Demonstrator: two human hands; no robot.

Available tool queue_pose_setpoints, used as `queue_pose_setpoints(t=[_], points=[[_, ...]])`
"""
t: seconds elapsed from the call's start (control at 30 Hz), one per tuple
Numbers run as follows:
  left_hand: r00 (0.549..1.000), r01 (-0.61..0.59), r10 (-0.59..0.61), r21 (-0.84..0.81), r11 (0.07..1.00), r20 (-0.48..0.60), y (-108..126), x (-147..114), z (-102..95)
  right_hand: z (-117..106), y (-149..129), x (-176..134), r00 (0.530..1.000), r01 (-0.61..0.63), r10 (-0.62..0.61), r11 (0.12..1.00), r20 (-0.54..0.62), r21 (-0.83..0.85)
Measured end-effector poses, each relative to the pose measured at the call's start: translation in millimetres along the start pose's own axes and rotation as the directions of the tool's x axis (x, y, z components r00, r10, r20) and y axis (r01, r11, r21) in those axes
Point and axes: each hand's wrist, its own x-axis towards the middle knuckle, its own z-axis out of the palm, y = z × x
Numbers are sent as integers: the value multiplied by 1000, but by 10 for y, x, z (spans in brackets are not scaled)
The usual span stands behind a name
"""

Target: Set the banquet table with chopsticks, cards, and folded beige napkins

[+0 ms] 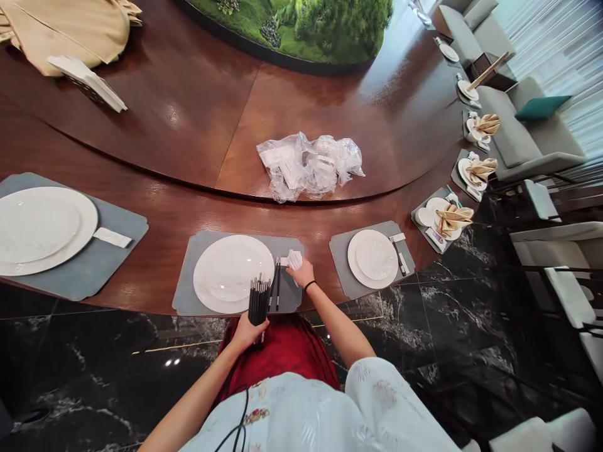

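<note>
My left hand [249, 331] is wrapped round a bundle of black chopsticks [260, 302] with silvery ends, held upright at the table's front edge. My right hand [301, 272] pinches a crumpled white wipe [295, 259]; whether it is paper or cloth I cannot tell. It is over the right part of a grey placemat [198, 251]. Beside that hand, a pair of black chopsticks [277, 289] lies on the mat, its far ends by a white chopstick rest [284, 261] partly hidden by the wipe. Left of them sit stacked white plates [230, 270], partly covered by the bundle.
Clear plastic packaging [311, 166] lies on the raised turntable [188, 125], below a green moss centrepiece [330, 31]. Another setting with white plates [374, 256] stands to the right, and one with larger plates [38, 226] to the left. Folded beige napkins [455, 220] top settings farther right.
</note>
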Motion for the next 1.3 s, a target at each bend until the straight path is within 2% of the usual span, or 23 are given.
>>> queue_pose_setpoints(t=[0.17,0.33,0.63,0.77,0.9,1.0,1.1,1.2,1.3], points=[[1000,2,-2,88,996,4,-77,34,41,234,229,-439,996,-16,17,1000,92,-8],[999,24,-29,95,995,43,-175,68,151,466,328,-678,986,47,-50,999,157,26],[995,89,-88,-21,996,46,-314,55,336,515,444,-825,989,77,-95,984,114,159],[996,70,-65,-82,994,58,-285,30,346,451,462,-686,992,109,-117,984,51,141],[997,70,-67,-111,991,28,-207,-5,309,325,338,-279,973,223,-228,965,22,140],[996,85,-88,-117,989,-12,-141,-45,266,235,200,75,941,315,-327,941,87,128],[998,69,-68,-107,992,10,-104,-84,226,182,108,302,917,354,-357,934,177,47],[998,38,-34,-96,995,44,-104,-102,195,165,83,359,898,391,-368,919,242,-53],[998,49,-47,-78,996,29,-113,-100,176,166,82,323,899,390,-348,913,266,-120]])
